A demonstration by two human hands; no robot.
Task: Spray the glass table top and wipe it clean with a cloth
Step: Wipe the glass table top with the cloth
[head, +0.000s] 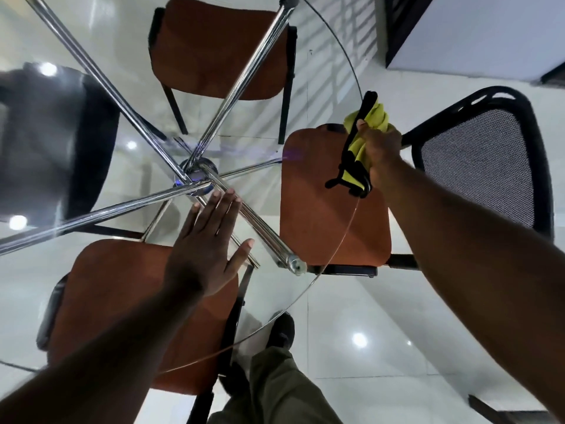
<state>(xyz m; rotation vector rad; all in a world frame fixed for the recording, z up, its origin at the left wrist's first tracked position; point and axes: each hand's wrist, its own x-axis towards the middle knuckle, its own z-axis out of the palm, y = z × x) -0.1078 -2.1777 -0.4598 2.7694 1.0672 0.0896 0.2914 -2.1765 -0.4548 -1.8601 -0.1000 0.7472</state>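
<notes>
- At the right edge of the round glass surface (305,96), the right grip (382,151) is closed around a bunched yellow cloth (377,116) and a long black tool (367,102). What kind of tool it is cannot be told.
- The cloth sits right at the rim of the glass; whether it touches the glass cannot be told.
- Between the near edge and the centre, the left grip (204,249) lies wide and flat, palm down on the glass, fingers straight and together, thumb spread, holding nothing.
- Its fingertips point toward the chrome hub (197,172) under the centre, where slanting chrome legs (244,75) meet.
- Through the glass, three orange chair seats (330,209) show: at the far edge, the right edge and the near-left edge.
- Outside the right edge stands a black mesh chair back (480,166).
- At the left edge, a dark blurred shape (46,133) shows.
- Below the near edge are an olive trouser leg (275,387), a dark shoe (281,328) and a glossy white tiled floor (367,301).
</notes>
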